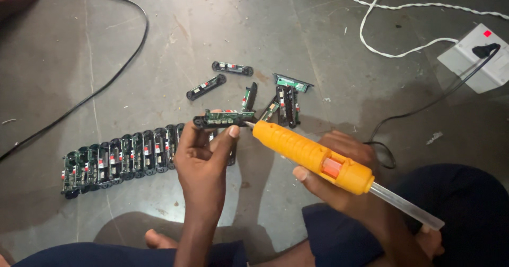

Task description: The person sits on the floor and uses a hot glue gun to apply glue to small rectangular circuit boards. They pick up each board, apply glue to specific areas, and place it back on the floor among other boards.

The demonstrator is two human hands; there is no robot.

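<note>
Your left hand (pixel 204 163) pinches a small green circuit board in a black frame (pixel 222 118); your right hand (pixel 339 174) grips the orange plastic glue gun (pixel 310 156), nozzle touching it

One yellow glue gun (pixel 310 156) shows right of centre, with one clear glue stick (pixel 405 206) sticking out of its back end. Small black-framed circuit board modules are the most numerous kind. One module (pixel 222 118) is held up at centre. A tight row (pixel 122 160) of them lies at left on the floor; about eleven can be made out, though the end near the hand is hidden. Six or so loose modules (pixel 232 68) are scattered at upper centre, some overlapping, so that count is rough. One white socket box (pixel 473 60) sits at upper right, carrying one black plug (pixel 485 50). There are two black cables (pixel 95 89) and one white cord (pixel 392 7).
</note>
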